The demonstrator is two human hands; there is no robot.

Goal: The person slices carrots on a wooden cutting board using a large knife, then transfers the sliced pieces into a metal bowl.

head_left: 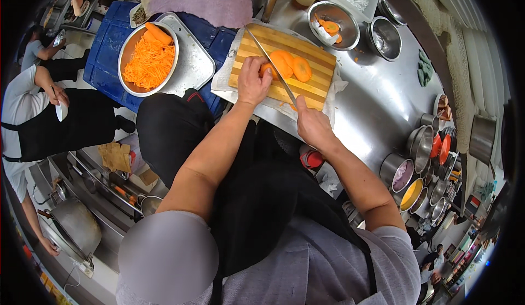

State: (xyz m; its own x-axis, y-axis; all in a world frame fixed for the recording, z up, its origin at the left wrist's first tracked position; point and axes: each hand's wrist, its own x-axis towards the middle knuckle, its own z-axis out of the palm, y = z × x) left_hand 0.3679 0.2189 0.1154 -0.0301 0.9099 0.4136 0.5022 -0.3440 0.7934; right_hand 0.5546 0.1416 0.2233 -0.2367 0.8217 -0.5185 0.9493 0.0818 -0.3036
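My right hand [314, 124] is closed round the handle of a long kitchen knife [276, 68], whose blade slants up and left across a striped wooden cutting board [322, 59]. Several carrot slices [301, 69] lie overlapped to the right of the blade. Left of the blade, my left hand [254, 80] has its fingers curled on a piece of carrot [266, 68], mostly hidden under the fingertips. A pale cloth [221, 83] lies under the board.
A bowl [123, 75] of shredded carrot [150, 61] sits by a metal tray [197, 64] on a blue bin [104, 59]. Steel bowls [350, 37] stand beyond the board; stacked pots [395, 171] line the steel counter [372, 113]. Another person [65, 113] stands at the left, holding a blade.
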